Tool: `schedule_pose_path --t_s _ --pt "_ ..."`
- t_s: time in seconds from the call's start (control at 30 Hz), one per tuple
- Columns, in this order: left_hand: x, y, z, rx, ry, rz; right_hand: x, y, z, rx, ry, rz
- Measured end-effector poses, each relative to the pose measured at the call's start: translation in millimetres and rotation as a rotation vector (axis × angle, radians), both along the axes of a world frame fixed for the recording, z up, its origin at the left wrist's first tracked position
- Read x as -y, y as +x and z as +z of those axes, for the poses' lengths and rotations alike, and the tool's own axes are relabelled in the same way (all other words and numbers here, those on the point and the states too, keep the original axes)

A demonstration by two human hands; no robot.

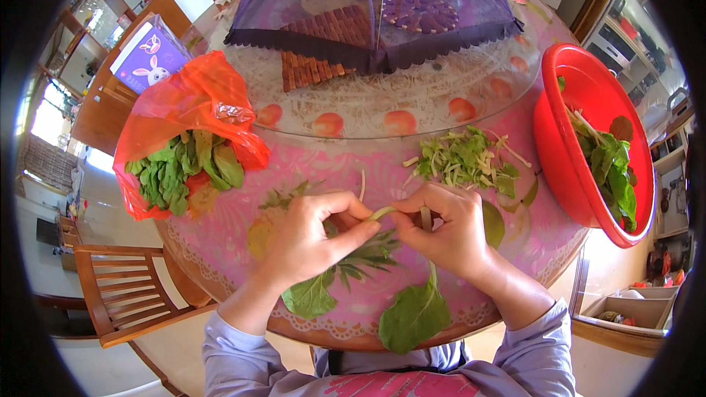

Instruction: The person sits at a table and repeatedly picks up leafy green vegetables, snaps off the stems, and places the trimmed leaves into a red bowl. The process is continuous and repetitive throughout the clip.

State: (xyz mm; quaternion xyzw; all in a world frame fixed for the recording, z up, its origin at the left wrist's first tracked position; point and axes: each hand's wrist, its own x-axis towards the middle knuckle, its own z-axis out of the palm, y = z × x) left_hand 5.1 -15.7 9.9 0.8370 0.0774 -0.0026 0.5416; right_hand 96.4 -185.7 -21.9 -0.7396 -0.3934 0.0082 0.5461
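Above the near part of the round table, my left hand and my right hand pinch a pale green vegetable stem that bends between their fingertips. A second stem passes through my right fingers, with a broad green leaf hanging below at the table's edge. Another green leaf shows beneath my left hand; its upper end is hidden. Just beyond my right hand lies a pile of torn greens and stem pieces. A thin pale stem strip rests beyond my left hand.
A red plastic bag of leafy greens sits at left, by a purple box. A red basin with greens stands tilted at right. A purple mesh food cover spans wooden trivets at the back.
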Motion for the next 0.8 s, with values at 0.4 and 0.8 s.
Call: schedule_pose_path --t_s 0.4,0.8 --pt "11.9 0.2 -20.4 0.032 -0.354 0.01 -4.0 -0.6 -6.5 0.124 0.065 -0.115" --pt "-31.3 7.4 -20.9 0.264 -0.733 0.358 -0.3 -7.8 0.8 -0.009 0.018 0.256"
